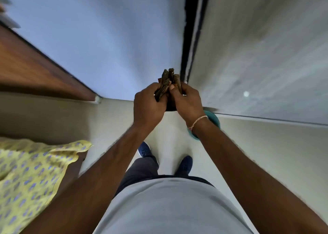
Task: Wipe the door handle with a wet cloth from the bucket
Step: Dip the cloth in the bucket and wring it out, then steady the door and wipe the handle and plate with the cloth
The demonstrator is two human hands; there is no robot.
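Both hands hold a dark brown-green cloth [170, 77] bunched up at chest height in the middle of the view. My left hand [148, 105] grips its left side and my right hand [189, 103] grips its right side, fingers closed around it. A teal bucket [213, 118] stands on the floor below, mostly hidden behind my right wrist. No door handle is visible.
A wooden door [32, 68] runs along the left. A pale wall [106, 38] faces me, with a black-framed grey panel [266, 56] on the right. A yellow patterned fabric [26, 177] lies at the lower left. My feet stand on the light floor [170, 132].
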